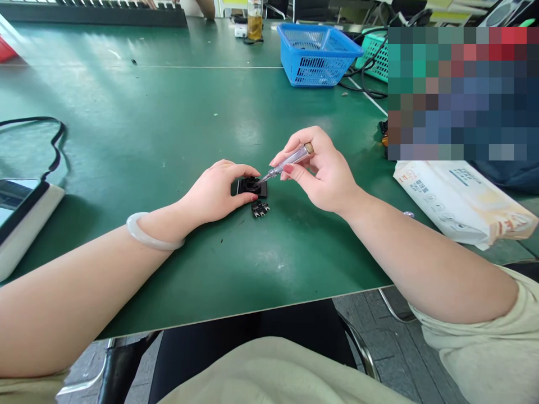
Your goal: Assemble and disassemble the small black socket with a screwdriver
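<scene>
On the green table [181, 146], my left hand [213, 191] grips a small black plastic housing [260, 189] between thumb and fingers and holds it against the surface. Its exact kind is too small to make out. In my right hand [324, 174] is a screwdriver [295, 159] with a clear handle, slanted down to the left. Its tip reaches into the black housing; what it touches inside cannot be seen. Just in front of the housing lies a small black part with metal prongs [260, 209], touched by neither hand.
A blue basket [318, 64] stands at the back right, with a green basket [374, 56] and black cables behind it. A white packet [463, 205] lies to the right. At left are a white device [29, 224] and its black strap. A bottle [255, 22] stands far back.
</scene>
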### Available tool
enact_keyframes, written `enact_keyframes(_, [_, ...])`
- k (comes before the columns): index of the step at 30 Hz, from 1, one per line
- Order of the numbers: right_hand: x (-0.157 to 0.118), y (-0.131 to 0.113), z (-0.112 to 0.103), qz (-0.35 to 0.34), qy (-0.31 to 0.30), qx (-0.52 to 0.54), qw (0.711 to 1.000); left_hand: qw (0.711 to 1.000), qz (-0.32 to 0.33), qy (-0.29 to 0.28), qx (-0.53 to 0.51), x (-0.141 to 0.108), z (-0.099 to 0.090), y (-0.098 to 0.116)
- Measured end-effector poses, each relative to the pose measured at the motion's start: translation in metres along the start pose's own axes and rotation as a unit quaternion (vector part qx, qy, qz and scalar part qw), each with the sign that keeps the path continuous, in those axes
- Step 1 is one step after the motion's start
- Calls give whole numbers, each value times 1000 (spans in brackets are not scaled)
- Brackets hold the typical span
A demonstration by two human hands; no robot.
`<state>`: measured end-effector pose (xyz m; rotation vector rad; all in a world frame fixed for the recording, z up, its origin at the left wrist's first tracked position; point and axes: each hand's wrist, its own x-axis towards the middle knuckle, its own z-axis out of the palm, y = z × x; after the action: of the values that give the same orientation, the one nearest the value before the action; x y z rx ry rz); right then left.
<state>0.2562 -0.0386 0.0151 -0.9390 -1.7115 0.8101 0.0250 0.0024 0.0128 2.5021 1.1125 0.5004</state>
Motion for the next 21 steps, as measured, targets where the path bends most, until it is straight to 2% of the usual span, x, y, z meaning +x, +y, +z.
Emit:
enact_keyframes(3, [0, 0, -1, 1, 22, -15, 1000, 1000, -5, -2, 6, 0, -1, 1])
enact_keyframes(7, [-1, -2, -4, -9, 98, -1, 995, 1000, -4, -3, 9, 0, -1, 1])
enact_keyframes(10, [0, -2, -5, -7, 133, 13, 991, 1000, 0, -3, 6, 0, 0, 1])
enact_keyframes(16, [2, 2, -4, 10, 123, -4, 992, 1000, -4, -6, 6, 0, -1, 2])
enact_keyframes(21, [1, 1, -5, 3, 142, 3, 990, 1000, 7, -11, -7, 0, -1, 3])
